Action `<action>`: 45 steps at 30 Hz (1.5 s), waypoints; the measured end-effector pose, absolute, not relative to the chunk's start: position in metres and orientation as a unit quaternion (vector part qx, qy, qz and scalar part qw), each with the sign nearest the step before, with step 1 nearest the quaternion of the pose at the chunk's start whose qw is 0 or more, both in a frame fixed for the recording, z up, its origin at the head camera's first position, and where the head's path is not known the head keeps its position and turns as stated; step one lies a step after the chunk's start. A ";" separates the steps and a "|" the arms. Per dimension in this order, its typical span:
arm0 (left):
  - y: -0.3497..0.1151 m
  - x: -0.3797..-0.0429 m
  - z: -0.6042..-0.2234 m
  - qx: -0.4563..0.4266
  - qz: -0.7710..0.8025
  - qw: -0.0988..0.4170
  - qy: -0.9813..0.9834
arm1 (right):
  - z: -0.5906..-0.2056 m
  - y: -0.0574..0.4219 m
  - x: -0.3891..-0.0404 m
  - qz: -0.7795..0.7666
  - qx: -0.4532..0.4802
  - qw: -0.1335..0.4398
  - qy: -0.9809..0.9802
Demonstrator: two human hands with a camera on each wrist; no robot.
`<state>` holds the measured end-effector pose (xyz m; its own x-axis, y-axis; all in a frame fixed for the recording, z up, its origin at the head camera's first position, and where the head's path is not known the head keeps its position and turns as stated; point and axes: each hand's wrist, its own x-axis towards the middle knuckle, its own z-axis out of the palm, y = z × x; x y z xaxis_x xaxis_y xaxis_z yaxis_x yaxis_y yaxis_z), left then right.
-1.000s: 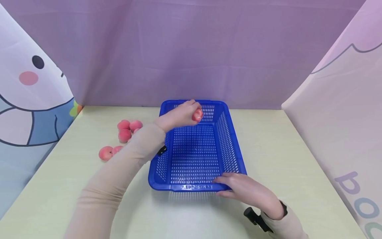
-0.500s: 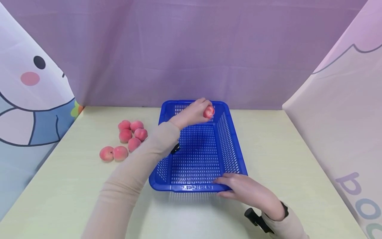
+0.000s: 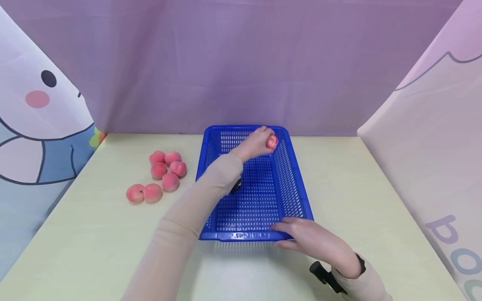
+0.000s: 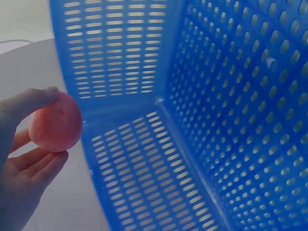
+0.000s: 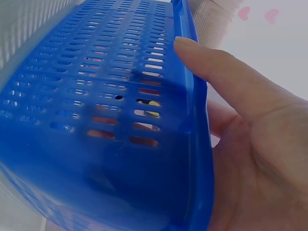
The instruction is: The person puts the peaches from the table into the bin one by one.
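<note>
My left hand [image 3: 257, 144] holds a pinkish-red peach [image 3: 272, 142] over the far right part of a blue plastic basket [image 3: 235, 236]. In the left wrist view, thumb and fingers lie round the peach [image 4: 57, 122], which overlaps the edge of the basket's slotted wall [image 4: 115, 48]. At the basket's near right corner, my right hand [image 3: 314, 240] grips the rim. The right wrist view shows its thumb [image 5: 216, 65] against the outside of the slotted wall, with the fingers mostly hidden behind the rim. The left forearm covers part of the basket's left side.
Several more peaches [image 3: 170, 182] lie on the pale table [image 3: 350, 179] left of the basket. A purple cloth [image 3: 241, 62] hangs along the back, with printed cloths at both sides. A black wrist strap with a short black piece [image 3: 320, 271] sits on the right wrist.
My left hand has carried the peach to the right over the basket, and its forearm has uncovered more peaches on the table. The right hand keeps its place on the rim.
</note>
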<state>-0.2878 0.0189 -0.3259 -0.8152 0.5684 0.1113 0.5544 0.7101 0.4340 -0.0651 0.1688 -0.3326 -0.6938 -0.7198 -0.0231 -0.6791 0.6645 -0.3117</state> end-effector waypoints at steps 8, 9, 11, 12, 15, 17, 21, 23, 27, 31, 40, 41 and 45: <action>0.024 -0.296 -0.345 0.294 0.214 0.011 0.931 | -0.333 0.167 -0.064 -0.141 -0.385 0.073 0.909; 0.024 -0.297 -0.347 0.292 0.215 0.012 0.932 | -0.333 0.167 -0.064 -0.141 -0.386 0.072 0.909; 0.025 -0.298 -0.351 0.288 0.216 0.012 0.933 | -0.333 0.167 -0.063 -0.139 -0.387 0.069 0.909; 0.025 -0.299 -0.353 0.286 0.215 0.014 0.934 | -0.333 0.168 -0.063 -0.138 -0.387 0.068 0.909; 0.027 -0.300 -0.360 0.280 0.213 0.030 0.935 | -0.334 0.168 -0.063 -0.137 -0.387 0.063 0.910; 0.028 -0.301 -0.364 0.279 0.204 0.042 0.937 | -0.334 0.168 -0.062 -0.137 -0.387 0.062 0.909; 0.031 -0.302 -0.371 0.277 0.187 0.052 0.941 | -0.334 0.168 -0.061 -0.139 -0.390 0.058 0.908; 0.032 -0.303 -0.374 0.279 0.181 0.049 0.942 | -0.334 0.168 -0.061 -0.139 -0.390 0.057 0.909; 0.033 -0.304 -0.377 0.279 0.193 0.047 0.940 | -0.335 0.169 -0.060 -0.137 -0.390 0.053 0.909; 0.034 -0.305 -0.380 0.273 0.211 0.052 0.937 | -0.335 0.169 -0.059 -0.137 -0.391 0.051 0.909; 0.040 -0.308 -0.393 0.267 0.210 0.052 0.939 | -0.335 0.169 -0.058 -0.137 -0.385 0.052 0.911; 0.041 -0.308 -0.394 0.270 0.205 0.049 0.939 | -0.335 0.169 -0.058 -0.137 -0.385 0.050 0.911; 0.044 -0.309 -0.398 0.279 0.187 0.039 0.941 | -0.336 0.170 -0.058 -0.136 -0.390 0.038 0.910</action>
